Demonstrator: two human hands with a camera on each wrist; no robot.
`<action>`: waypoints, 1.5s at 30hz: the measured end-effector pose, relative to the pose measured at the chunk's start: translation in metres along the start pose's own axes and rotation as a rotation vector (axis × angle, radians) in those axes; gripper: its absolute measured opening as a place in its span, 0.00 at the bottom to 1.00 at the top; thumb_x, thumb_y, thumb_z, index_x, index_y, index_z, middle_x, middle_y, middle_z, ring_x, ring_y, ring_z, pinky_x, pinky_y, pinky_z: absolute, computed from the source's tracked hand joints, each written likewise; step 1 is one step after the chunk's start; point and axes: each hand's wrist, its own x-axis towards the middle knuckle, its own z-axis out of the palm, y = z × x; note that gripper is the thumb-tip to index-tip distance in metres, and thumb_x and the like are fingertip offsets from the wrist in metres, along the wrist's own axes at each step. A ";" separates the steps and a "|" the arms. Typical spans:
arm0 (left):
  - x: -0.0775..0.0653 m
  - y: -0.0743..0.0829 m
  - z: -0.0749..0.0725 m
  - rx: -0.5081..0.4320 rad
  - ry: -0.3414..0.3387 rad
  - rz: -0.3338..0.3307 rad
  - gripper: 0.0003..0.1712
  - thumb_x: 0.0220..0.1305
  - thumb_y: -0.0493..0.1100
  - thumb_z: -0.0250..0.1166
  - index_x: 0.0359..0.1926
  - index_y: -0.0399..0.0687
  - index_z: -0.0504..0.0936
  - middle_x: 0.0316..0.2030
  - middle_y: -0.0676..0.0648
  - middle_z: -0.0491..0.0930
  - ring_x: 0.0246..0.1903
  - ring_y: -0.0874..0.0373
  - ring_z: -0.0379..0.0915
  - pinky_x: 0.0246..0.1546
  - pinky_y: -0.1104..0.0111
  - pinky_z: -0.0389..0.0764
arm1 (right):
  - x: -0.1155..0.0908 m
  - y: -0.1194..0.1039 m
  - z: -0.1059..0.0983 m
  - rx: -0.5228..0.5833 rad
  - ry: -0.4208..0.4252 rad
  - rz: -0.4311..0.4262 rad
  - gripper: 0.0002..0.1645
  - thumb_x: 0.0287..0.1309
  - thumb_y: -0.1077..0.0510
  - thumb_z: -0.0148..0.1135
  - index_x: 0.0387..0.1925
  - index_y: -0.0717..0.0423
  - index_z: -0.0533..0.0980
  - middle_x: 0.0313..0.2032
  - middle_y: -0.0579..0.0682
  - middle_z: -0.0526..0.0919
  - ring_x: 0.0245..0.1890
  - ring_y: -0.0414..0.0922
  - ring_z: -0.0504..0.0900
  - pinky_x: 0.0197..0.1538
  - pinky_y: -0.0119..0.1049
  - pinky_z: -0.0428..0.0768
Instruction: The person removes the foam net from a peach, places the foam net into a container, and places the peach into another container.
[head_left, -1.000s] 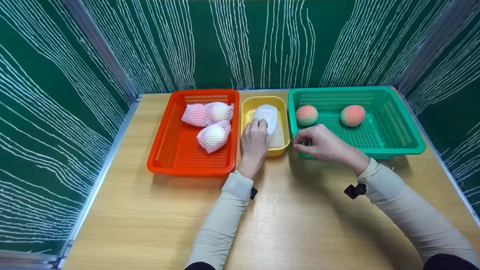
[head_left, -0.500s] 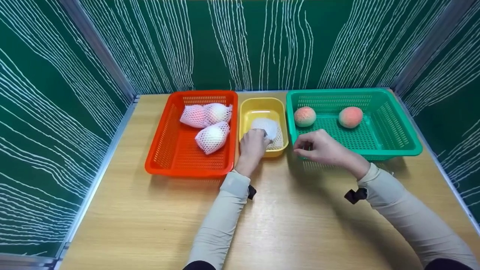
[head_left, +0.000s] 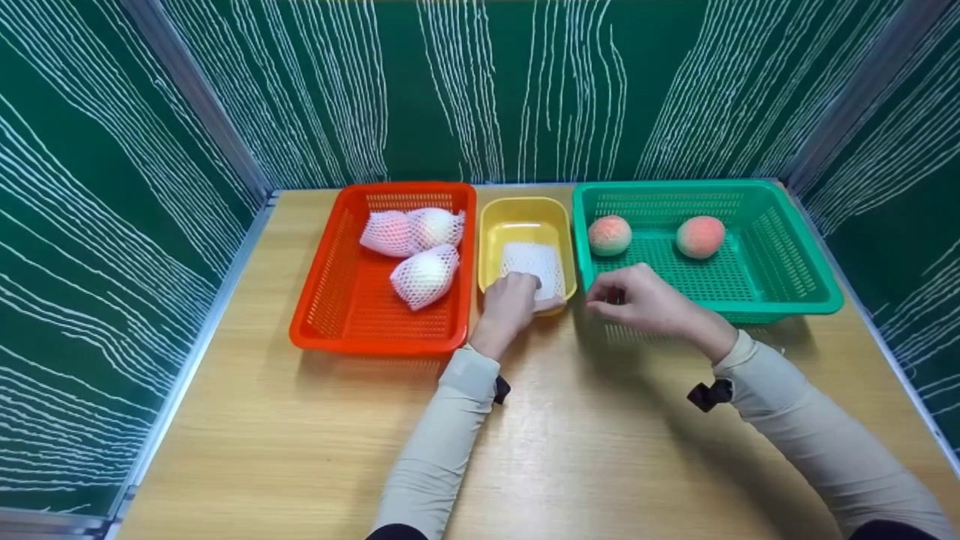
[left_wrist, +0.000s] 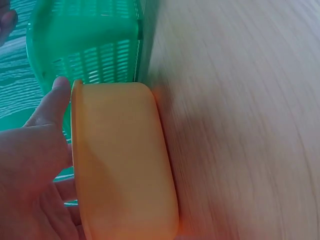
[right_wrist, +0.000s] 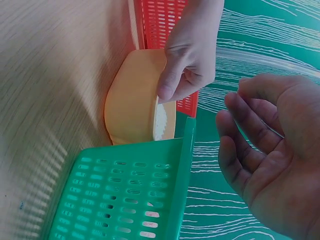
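My left hand (head_left: 513,301) is over the near side of the yellow container (head_left: 517,206), its thumb stretched along the near rim. Its fingers reach in over the white foam fruit nets (head_left: 536,259), which lie flat on the container's floor. In the left wrist view, the thumb (left_wrist: 52,102) stands apart from the fingers at the rim of the container (left_wrist: 122,160). My right hand (head_left: 634,295) hovers by the near left corner of the green basket (head_left: 750,304), fingers loosely bent. Seen from the right wrist, this hand (right_wrist: 280,150) has nothing between thumb and fingers.
Left of the yellow container stands a red basket (head_left: 375,345) with several net-wrapped fruits, one a pale peach (head_left: 426,277). Two bare peaches, one at left (head_left: 609,235) and one at right (head_left: 701,237), lie in the green basket. Green panels (head_left: 517,90) enclose the wooden table (head_left: 300,435).
My left hand has drawn back toward the container's near rim and its thumb has spread out. The foam net it lifted now lies flat in the container. My right hand has stayed in place.
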 end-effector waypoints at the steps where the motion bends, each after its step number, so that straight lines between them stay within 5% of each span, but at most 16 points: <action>1: -0.001 0.000 0.001 0.004 -0.007 0.000 0.31 0.56 0.71 0.62 0.37 0.48 0.85 0.26 0.49 0.77 0.24 0.53 0.71 0.27 0.65 0.76 | 0.000 0.000 0.000 0.001 -0.002 0.003 0.04 0.61 0.55 0.66 0.34 0.51 0.83 0.27 0.48 0.83 0.25 0.40 0.77 0.28 0.33 0.78; 17: -0.002 0.003 -0.001 0.090 -0.120 -0.014 0.32 0.63 0.70 0.53 0.41 0.48 0.82 0.29 0.47 0.73 0.28 0.51 0.70 0.31 0.64 0.75 | 0.004 0.006 0.003 0.006 -0.017 0.005 0.03 0.61 0.56 0.65 0.35 0.50 0.83 0.28 0.49 0.83 0.25 0.41 0.77 0.29 0.33 0.78; 30: -0.008 0.002 -0.026 0.199 -0.019 0.023 0.29 0.66 0.68 0.53 0.41 0.49 0.84 0.31 0.47 0.78 0.28 0.51 0.74 0.29 0.61 0.78 | 0.011 0.004 0.001 0.003 -0.001 -0.021 0.02 0.60 0.60 0.66 0.33 0.51 0.83 0.27 0.47 0.83 0.26 0.40 0.78 0.29 0.33 0.78; 36: -0.028 0.002 -0.049 0.125 -0.035 0.059 0.23 0.69 0.61 0.55 0.48 0.50 0.83 0.38 0.47 0.79 0.35 0.51 0.76 0.35 0.61 0.78 | 0.005 -0.007 0.008 -0.054 -0.001 -0.063 0.05 0.57 0.63 0.68 0.33 0.49 0.83 0.27 0.42 0.82 0.24 0.37 0.77 0.29 0.34 0.80; 45: -0.082 -0.005 -0.084 -0.044 -0.006 0.139 0.20 0.68 0.57 0.60 0.48 0.50 0.85 0.40 0.50 0.83 0.37 0.55 0.78 0.37 0.64 0.79 | -0.008 -0.030 0.021 -0.164 0.016 -0.227 0.02 0.56 0.62 0.68 0.32 0.52 0.82 0.28 0.39 0.81 0.27 0.35 0.77 0.32 0.34 0.81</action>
